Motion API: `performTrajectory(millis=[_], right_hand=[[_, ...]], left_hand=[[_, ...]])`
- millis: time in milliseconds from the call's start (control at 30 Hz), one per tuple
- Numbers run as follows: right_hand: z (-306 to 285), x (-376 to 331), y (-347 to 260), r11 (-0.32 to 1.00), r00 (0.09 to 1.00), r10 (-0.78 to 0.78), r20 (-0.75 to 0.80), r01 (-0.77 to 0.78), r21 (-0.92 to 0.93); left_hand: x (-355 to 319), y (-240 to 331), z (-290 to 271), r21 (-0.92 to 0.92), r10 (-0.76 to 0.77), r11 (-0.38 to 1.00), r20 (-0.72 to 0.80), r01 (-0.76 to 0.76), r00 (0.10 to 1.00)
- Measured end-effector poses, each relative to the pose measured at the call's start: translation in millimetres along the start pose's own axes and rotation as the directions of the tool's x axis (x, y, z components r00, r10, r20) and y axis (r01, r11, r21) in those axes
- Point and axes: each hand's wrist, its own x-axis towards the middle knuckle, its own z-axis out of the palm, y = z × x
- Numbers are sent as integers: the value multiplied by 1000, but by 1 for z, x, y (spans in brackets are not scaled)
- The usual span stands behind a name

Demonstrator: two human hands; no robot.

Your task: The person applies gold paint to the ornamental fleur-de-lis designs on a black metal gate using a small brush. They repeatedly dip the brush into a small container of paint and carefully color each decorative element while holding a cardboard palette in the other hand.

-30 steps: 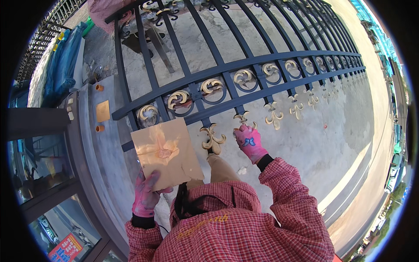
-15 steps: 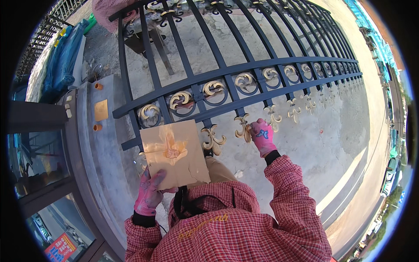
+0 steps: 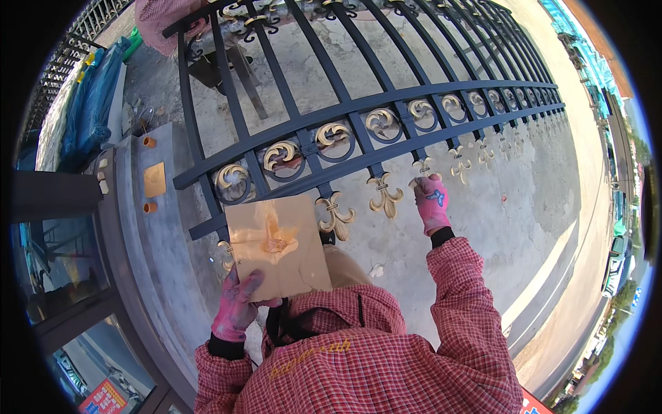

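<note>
My left hand [image 3: 238, 303], in a pink glove, grips the lower left edge of a square piece of cardboard [image 3: 303, 241]. A wet-looking gold paint smear [image 3: 276, 238] lies on the middle of the cardboard. My right hand [image 3: 432, 205], also gloved in pink, is closed at a gold fleur-de-lis finial [image 3: 423, 164] on the dark metal fence panel [image 3: 358, 162]. What its fingers hold is hidden. To the left of that hand are two more gold finials, one larger [image 3: 336, 216] and one [image 3: 383, 196] closer to it.
Gold scrolls [image 3: 333, 138] run along the panel's rail. On the step [image 3: 155, 241] at left lie a gold-toned card [image 3: 155, 179] and two small orange-brown cups, one nearer [image 3: 149, 207]. Another person's checked sleeve [image 3: 155, 24] shows at the far left of the panel.
My right hand has moved right, from beside one gold finial to the one after it. The left hand holds the cardboard much as before; the view has shifted slightly.
</note>
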Motion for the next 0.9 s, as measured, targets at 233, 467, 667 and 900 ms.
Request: performTrajectory(millis=[233, 467, 667, 900], right_hand=[[3, 1, -3, 1000, 998, -17, -52, 17, -5], [14, -54, 7, 996, 998, 51, -28, -49, 79], [22, -81, 31, 994, 995, 90, 54, -86, -69], [-57, -76, -69, 869, 996, -90, 4, 77, 489]], left_hand=[[3, 0, 0, 9, -22, 1000, 55, 21, 998], [-1, -5, 0, -16, -35, 999, 107, 37, 994], [6, -19, -5, -47, -62, 996, 180, 71, 982], [22, -28, 26, -28, -143, 988, 253, 155, 957]])
